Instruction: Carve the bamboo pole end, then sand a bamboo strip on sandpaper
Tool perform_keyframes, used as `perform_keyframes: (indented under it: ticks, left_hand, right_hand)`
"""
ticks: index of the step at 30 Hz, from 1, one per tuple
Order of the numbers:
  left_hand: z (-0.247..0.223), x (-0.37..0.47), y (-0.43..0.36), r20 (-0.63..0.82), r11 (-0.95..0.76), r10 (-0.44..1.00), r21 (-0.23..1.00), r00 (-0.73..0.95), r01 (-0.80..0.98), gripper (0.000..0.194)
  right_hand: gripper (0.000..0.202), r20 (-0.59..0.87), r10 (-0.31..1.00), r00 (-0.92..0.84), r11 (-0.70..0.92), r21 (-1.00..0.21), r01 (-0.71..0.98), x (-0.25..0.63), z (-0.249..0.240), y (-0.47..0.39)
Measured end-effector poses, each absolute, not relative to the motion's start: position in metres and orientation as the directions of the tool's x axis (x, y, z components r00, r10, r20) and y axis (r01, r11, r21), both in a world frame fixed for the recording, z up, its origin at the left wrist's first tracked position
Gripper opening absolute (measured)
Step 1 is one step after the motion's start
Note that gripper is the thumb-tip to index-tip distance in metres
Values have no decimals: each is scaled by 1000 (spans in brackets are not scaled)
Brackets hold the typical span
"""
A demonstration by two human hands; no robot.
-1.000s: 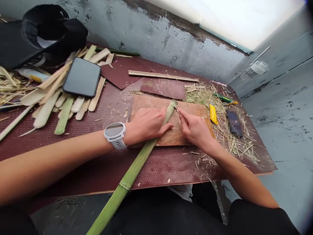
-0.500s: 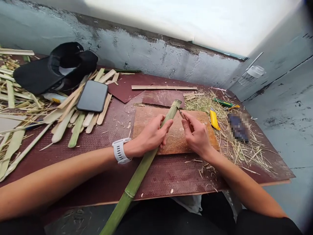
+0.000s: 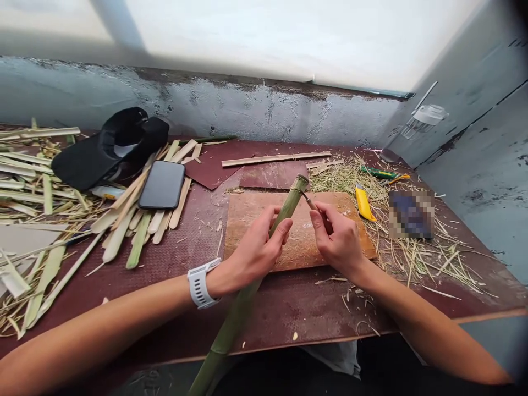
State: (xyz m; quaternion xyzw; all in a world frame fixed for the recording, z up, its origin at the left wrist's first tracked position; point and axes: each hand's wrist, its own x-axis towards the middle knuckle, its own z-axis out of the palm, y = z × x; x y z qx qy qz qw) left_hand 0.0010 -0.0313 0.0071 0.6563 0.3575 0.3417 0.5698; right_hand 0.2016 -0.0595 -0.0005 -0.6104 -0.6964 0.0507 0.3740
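A long green bamboo pole [image 3: 289,205] slants from below the table's front edge up over a wooden board [image 3: 243,220]. My left hand [image 3: 262,245], with a white watch [image 3: 202,283] at the wrist, is wrapped round the pole below its upper end. In my right hand [image 3: 340,234] is a thin carving knife [image 3: 309,202], gripped by its handle. The blade's dark tip meets the pole near the ring at its top, as far as I can see. Most of the handle is hidden by my fingers.
Bamboo strips [image 3: 119,236] pile up at the left, beside a phone [image 3: 162,184] and a black cap [image 3: 111,148]. Right of the board lie a yellow utility knife [image 3: 363,202], a green cutter [image 3: 379,173], a blurred dark object [image 3: 411,214] and fine shavings [image 3: 433,258].
The view has tilted up a little, so the table sits lower in the picture. Both hands keep their grips. The knife tip stays near the top ring of the pole.
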Motion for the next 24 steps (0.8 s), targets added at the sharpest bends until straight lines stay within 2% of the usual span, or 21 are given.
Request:
perform_keyframes:
  ticks: [5,11,18,24]
  left_hand:
    - [4,-2,-28,85,-233,863,941,498,245,24]
    - [0,-7,-9,149,-502,816,662,558,556,25]
    - [6,-11,1,108,-576,794,445,598,685,27]
    - [8,-12,8,48,-611,767,361,640,705,31]
  right_hand:
    - [44,482,874,-55,267,-384,884,201,3,-59]
    - [43,309,950,-53,129,-234,964,203,4,-53]
    - [46,243,963,-116,170,-213,962,203,-6,-47]
    - [49,129,983,-134,157,-186,970,202,-8,-41]
